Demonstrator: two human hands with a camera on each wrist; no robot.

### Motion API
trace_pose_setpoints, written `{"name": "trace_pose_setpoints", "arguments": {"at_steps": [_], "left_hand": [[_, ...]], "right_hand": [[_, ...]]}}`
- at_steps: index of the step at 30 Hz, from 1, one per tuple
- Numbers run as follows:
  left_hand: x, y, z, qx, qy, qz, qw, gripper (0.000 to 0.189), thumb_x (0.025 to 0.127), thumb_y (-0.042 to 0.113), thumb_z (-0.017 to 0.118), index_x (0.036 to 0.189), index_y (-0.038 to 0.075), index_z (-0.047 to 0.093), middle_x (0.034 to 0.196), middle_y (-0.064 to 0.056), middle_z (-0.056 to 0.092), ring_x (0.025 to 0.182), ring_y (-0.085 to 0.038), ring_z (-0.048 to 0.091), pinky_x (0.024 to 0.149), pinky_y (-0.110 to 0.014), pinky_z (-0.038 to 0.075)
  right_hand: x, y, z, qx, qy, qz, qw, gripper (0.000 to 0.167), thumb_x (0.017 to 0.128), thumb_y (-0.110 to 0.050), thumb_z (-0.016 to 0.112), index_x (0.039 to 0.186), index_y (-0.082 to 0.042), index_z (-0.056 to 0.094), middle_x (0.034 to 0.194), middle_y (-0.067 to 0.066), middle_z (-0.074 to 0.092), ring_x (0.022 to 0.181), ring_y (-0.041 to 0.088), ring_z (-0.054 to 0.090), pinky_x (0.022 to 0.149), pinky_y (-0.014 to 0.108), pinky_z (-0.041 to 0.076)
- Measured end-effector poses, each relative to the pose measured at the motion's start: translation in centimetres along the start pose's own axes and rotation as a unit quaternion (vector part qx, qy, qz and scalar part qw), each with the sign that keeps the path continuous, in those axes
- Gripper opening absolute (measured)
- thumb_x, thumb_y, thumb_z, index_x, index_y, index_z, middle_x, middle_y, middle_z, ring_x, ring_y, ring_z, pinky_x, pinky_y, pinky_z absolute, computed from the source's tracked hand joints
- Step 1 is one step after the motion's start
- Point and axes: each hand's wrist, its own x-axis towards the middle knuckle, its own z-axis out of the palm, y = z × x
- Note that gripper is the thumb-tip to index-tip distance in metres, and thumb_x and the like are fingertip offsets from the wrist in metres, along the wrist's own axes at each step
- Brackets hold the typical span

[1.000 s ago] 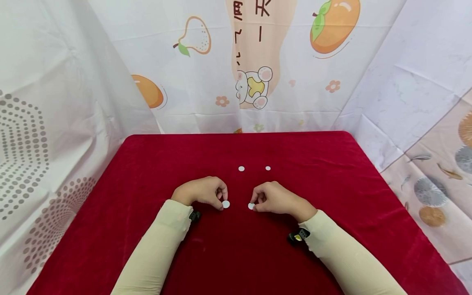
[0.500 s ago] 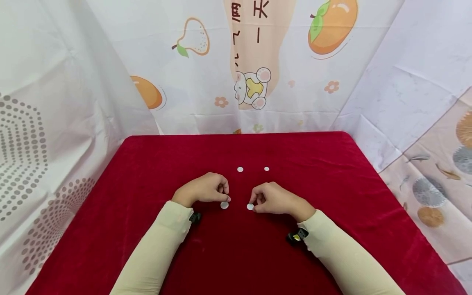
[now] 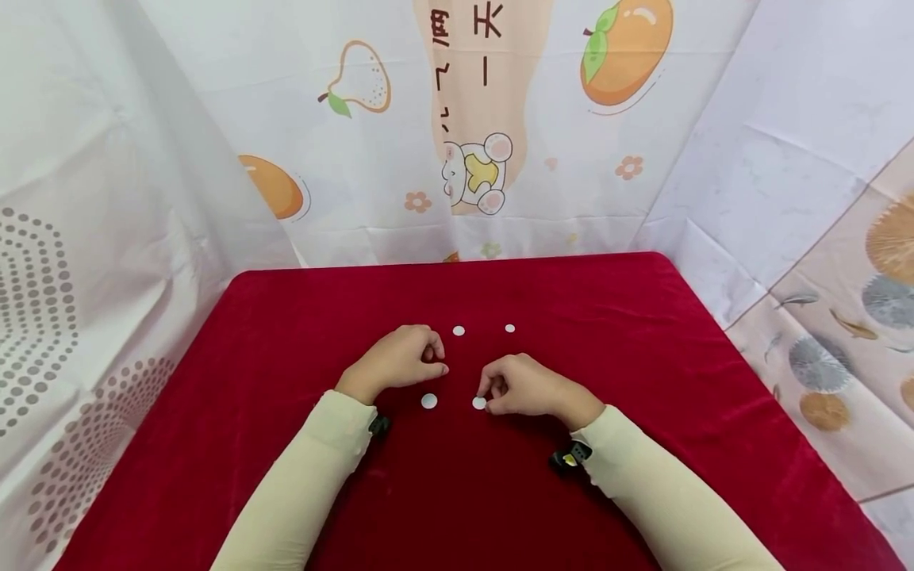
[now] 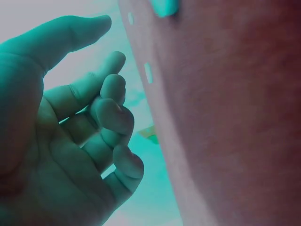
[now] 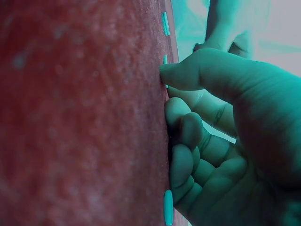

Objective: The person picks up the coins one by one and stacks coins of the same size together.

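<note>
Four small round white discs would be too exact, so: several flat white discs lie on the red cloth. My left hand (image 3: 397, 359) hovers just beyond the near left disc (image 3: 429, 401), apart from it. In the left wrist view, its thumb and loosely bent fingers (image 4: 113, 113) have a gap between them and hold nothing. My right hand (image 3: 531, 386) pinches the near right disc (image 3: 479, 403) at its edge between thumb and forefinger. In the right wrist view, the thumb tip partly covers that disc (image 5: 165, 60), and the other fingers are curled.
Farther back on the red cloth (image 3: 357, 301) lie a far left disc (image 3: 458, 331) and a smaller far right disc (image 3: 510, 328). Printed white curtains (image 3: 343, 182) stand behind the table and along both sides. A dark wrist camera (image 3: 569, 457) sits under the right cuff.
My left hand has let go of the near left disc and moved away from it, forward. The right hand stays at its disc. The head view has shifted slightly.
</note>
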Motion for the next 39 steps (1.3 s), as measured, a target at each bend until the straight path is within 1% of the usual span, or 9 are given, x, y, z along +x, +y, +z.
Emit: {"name": "trace_pose_setpoints", "arguments": {"at_steps": [4, 9, 11, 14, 18, 25, 27, 32, 39], "left_hand": [[0.4, 0.4, -1.4, -0.014, 0.014, 0.003, 0.9998, 0.015, 0.091, 0.031, 0.08, 0.097, 0.02, 0.073, 0.085, 0.003, 0.063, 0.075, -0.016, 0.058, 0.071, -0.031, 0.052], [0.8, 1.3, -3.3, -0.052, 0.039, 0.004, 0.9979, 0.014, 0.093, 0.029, 0.078, 0.1, 0.018, 0.074, 0.083, 0.0, 0.065, 0.07, -0.017, 0.059, 0.068, -0.033, 0.052], [0.9, 1.5, -3.8, -0.071, 0.053, 0.003, 0.9961, 0.013, 0.093, 0.029, 0.077, 0.1, 0.018, 0.074, 0.084, 0.0, 0.065, 0.071, -0.018, 0.058, 0.068, -0.033, 0.052], [1.1, 1.7, -4.1, -0.101, 0.064, 0.002, 0.9928, 0.013, 0.094, 0.028, 0.076, 0.102, 0.017, 0.073, 0.087, -0.001, 0.065, 0.074, -0.02, 0.058, 0.068, -0.033, 0.052], [1.2, 1.6, -3.9, -0.118, 0.071, -0.005, 0.9904, 0.012, 0.094, 0.027, 0.075, 0.102, 0.018, 0.073, 0.09, 0.0, 0.065, 0.08, -0.019, 0.059, 0.07, -0.033, 0.052], [1.9, 1.0, -3.1, -0.115, 0.11, -0.007, 0.9872, 0.007, 0.095, 0.023, 0.075, 0.098, 0.018, 0.072, 0.09, 0.0, 0.064, 0.083, -0.019, 0.059, 0.072, -0.034, 0.052], [2.1, 0.9, -2.8, -0.117, 0.117, -0.008, 0.9863, 0.005, 0.094, 0.022, 0.075, 0.097, 0.018, 0.072, 0.09, 0.0, 0.064, 0.083, -0.019, 0.059, 0.072, -0.034, 0.052], [2.4, 0.3, -2.2, -0.124, 0.111, -0.02, 0.9859, 0.004, 0.095, 0.018, 0.075, 0.099, 0.017, 0.073, 0.093, -0.001, 0.065, 0.085, -0.019, 0.06, 0.074, -0.033, 0.053], [2.7, -0.4, -1.8, -0.122, 0.104, -0.037, 0.9863, 0.007, 0.096, 0.021, 0.075, 0.102, 0.017, 0.073, 0.095, -0.001, 0.065, 0.087, -0.02, 0.06, 0.076, -0.034, 0.053]], "right_hand": [[0.1, 0.0, 0.0, 0.004, -0.002, 0.002, 1.0, 0.013, 0.086, -0.013, 0.077, 0.091, -0.025, 0.076, 0.067, -0.01, 0.066, 0.06, 0.005, 0.058, 0.06, 0.026, 0.052], [0.1, 0.1, -0.1, 0.005, -0.006, -0.001, 1.0, 0.014, 0.086, -0.013, 0.077, 0.092, -0.026, 0.075, 0.067, -0.009, 0.066, 0.059, 0.005, 0.056, 0.061, 0.026, 0.051], [0.0, 0.0, -0.1, 0.006, -0.005, -0.001, 1.0, 0.015, 0.086, -0.013, 0.077, 0.091, -0.027, 0.075, 0.067, -0.009, 0.065, 0.059, 0.005, 0.056, 0.061, 0.026, 0.051], [0.0, 0.0, -0.1, 0.009, -0.006, -0.002, 0.9999, 0.015, 0.086, -0.013, 0.077, 0.091, -0.027, 0.075, 0.067, -0.009, 0.065, 0.059, 0.006, 0.056, 0.061, 0.026, 0.051], [0.1, -0.1, -0.1, 0.012, -0.01, -0.007, 0.9999, 0.014, 0.086, -0.012, 0.077, 0.092, -0.025, 0.075, 0.068, -0.008, 0.066, 0.06, 0.008, 0.058, 0.06, 0.026, 0.05], [0.3, 0.0, 0.0, 0.006, -0.007, -0.011, 0.9999, 0.014, 0.087, -0.013, 0.079, 0.092, -0.025, 0.075, 0.068, -0.009, 0.066, 0.059, 0.008, 0.058, 0.06, 0.026, 0.051], [0.2, 0.0, 0.0, 0.007, -0.009, -0.013, 0.9999, 0.013, 0.087, -0.013, 0.078, 0.093, -0.024, 0.075, 0.069, -0.009, 0.066, 0.06, 0.008, 0.058, 0.06, 0.026, 0.051], [0.2, 0.0, 0.0, 0.008, -0.013, -0.01, 0.9998, 0.013, 0.087, -0.014, 0.078, 0.093, -0.024, 0.075, 0.069, -0.009, 0.066, 0.06, 0.008, 0.059, 0.061, 0.026, 0.051], [0.2, -0.2, -0.2, 0.002, -0.013, -0.006, 0.9999, 0.013, 0.088, -0.013, 0.078, 0.094, -0.025, 0.075, 0.069, -0.009, 0.066, 0.061, 0.008, 0.059, 0.063, 0.026, 0.052]]}}
